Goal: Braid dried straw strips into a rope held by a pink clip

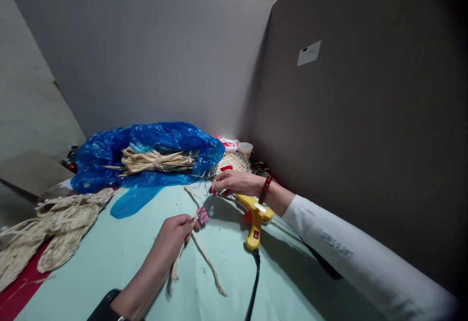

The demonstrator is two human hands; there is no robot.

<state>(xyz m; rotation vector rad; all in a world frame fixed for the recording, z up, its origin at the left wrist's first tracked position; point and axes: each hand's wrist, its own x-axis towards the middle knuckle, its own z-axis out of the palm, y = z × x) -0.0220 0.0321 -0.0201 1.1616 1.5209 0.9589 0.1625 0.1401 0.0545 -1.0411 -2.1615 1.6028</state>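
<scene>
My left hand (178,230) is closed around raffia strands (207,258), whose loose ends trail down over the table cloth. Just beyond its fingertips sits a small pink square piece (202,215), with more raffia running up past it. My right hand (227,183) is above and to the right, fingers pinched together on what looks like a thin strand leading toward the pink piece; its kind is too fine to make out. Small clear bits (211,210) show beside the pink piece. A yellow glue gun (255,219) lies below my right wrist.
A blue plastic bag (175,133) holding a raffia bundle (157,160) lies at the back. Woven raffia pieces (69,228) lie on the left. Behind my right hand are a woven basket (236,161) and a plastic cup (245,149). Grey panels (175,58) enclose the table; a black cord (253,287) runs forward.
</scene>
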